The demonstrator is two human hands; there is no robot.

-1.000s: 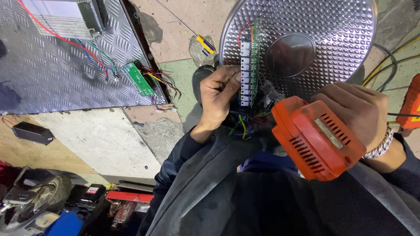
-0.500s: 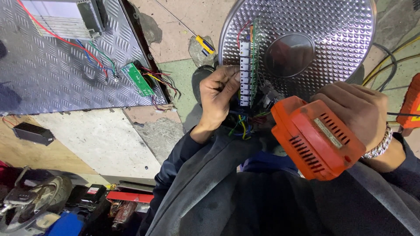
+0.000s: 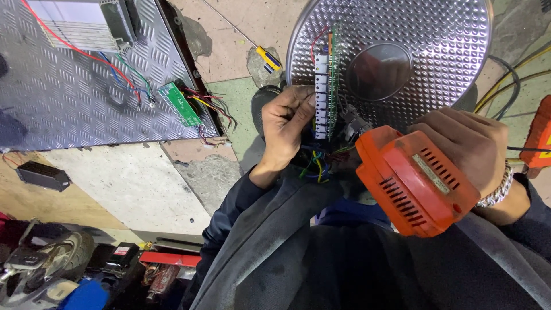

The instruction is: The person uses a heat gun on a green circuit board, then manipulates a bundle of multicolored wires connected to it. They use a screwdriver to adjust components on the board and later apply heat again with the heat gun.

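My left hand (image 3: 290, 123) pinches the edge of a narrow circuit board (image 3: 325, 86) with a row of white connectors, standing on edge against a round dimpled metal plate (image 3: 402, 34). Coloured wires (image 3: 314, 163) hang below the board. My right hand (image 3: 468, 146) grips an orange power drill (image 3: 413, 181), its front end pointed at the board's lower part and hidden behind the body. A metal bracelet (image 3: 498, 186) is on that wrist.
A diamond-pattern metal sheet (image 3: 69, 97) lies at the left with a green circuit board (image 3: 179, 103) and wires. A yellow-handled screwdriver (image 3: 268, 58) lies on the floor. A black box (image 3: 43, 175) and tools (image 3: 46, 270) sit lower left. An orange object (image 3: 539, 138) is at the right edge.
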